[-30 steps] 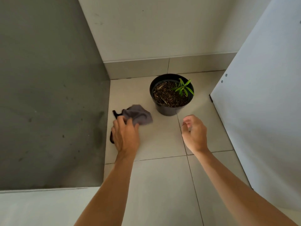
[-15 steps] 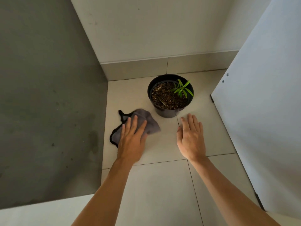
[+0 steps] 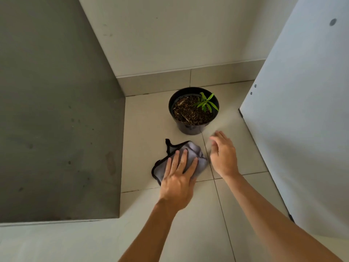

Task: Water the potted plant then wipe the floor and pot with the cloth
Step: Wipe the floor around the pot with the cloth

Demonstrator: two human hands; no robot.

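Observation:
A black pot [image 3: 190,127] with dark soil and a small green plant [image 3: 206,103] stands on the beige tiled floor [image 3: 147,118] near the corner. In front of it lies a grey cloth with black edging [image 3: 196,154]. My left hand [image 3: 178,176] presses flat on the cloth with fingers spread. My right hand [image 3: 223,155] hovers just right of the cloth, below the pot, fingers loosely curled and blurred, holding nothing.
A dark grey wall [image 3: 56,110] closes the left side, a white wall with tiled skirting [image 3: 160,82] stands behind the pot, and a white panel [image 3: 302,110] rises on the right. Tiled floor stretches towards me.
My left hand has slid the cloth right and towards me across the tile. My right hand, flat on the floor half a second ago, has lifted and curled.

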